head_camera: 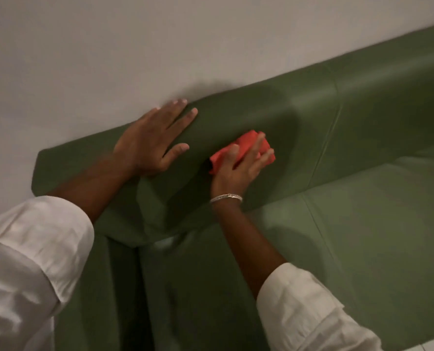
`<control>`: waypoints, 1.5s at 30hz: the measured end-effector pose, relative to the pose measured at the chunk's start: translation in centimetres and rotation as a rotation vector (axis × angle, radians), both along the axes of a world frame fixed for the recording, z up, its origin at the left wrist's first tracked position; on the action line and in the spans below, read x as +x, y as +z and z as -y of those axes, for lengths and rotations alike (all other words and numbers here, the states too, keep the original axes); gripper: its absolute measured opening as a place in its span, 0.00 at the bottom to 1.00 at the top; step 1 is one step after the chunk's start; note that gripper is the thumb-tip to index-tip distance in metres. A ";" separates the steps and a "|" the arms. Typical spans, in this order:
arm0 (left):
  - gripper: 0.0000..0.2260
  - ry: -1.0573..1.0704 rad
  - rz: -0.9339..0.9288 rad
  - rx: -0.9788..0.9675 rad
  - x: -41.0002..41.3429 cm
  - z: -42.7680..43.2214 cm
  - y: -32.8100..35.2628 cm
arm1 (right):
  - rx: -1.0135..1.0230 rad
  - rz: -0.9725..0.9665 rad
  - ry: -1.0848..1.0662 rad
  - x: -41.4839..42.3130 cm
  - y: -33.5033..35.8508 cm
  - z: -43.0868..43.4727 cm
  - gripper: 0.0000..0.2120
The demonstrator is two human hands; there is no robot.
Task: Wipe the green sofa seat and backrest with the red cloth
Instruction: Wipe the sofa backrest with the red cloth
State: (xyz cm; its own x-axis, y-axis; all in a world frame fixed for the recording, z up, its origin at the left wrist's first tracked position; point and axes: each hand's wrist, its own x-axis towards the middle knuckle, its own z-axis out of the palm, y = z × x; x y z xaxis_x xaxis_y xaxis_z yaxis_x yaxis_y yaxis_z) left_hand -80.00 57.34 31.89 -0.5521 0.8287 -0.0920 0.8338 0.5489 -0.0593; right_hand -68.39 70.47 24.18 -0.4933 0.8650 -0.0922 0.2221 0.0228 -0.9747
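The green sofa fills the right and lower part of the view, its backrest (350,105) running diagonally along the wall and its seat (375,224) below it. My right hand (238,171) presses the bunched red cloth (246,145) flat against the front of the backrest, fingers spread over it; a silver bracelet circles that wrist. My left hand (152,140) lies flat on the top of the backrest near its left end, fingers apart, fingertips reaching the wall, holding nothing.
A plain pale wall (134,46) stands directly behind the backrest. The sofa's left end (41,173) stops just beyond my left hand. A dark seam (124,287) runs down between seat cushions below. A sliver of light floor (433,343) shows at the bottom right.
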 end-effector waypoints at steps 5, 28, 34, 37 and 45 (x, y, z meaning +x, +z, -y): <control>0.32 0.008 -0.028 0.087 -0.1 1.3 -0.9 | -0.124 0.115 -0.122 1.5 -3.7 4.0 0.27; 0.25 0.876 1.226 1.269 16.3 -1.6 4.9 | -0.168 -0.241 0.666 7.5 10.0 1.9 0.23; 0.14 1.088 1.086 1.784 28.7 3.1 8.6 | -0.016 -0.142 1.044 15.2 14.2 2.4 0.30; 0.16 1.212 0.985 1.960 35.0 6.5 9.1 | -0.289 0.029 1.199 18.3 15.0 5.2 0.30; 0.17 1.604 0.613 2.250 52.9 19.0 6.8 | -0.222 0.243 1.573 28.1 14.6 21.8 0.11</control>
State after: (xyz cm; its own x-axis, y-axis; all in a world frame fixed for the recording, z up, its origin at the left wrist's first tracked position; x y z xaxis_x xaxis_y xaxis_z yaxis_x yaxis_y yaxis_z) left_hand -27.10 38.38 38.71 -0.6526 -0.5788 -0.4889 -0.0934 -0.5789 0.8100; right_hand -40.31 48.70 38.74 -0.7924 -0.5027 -0.3456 0.2583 0.2367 -0.9366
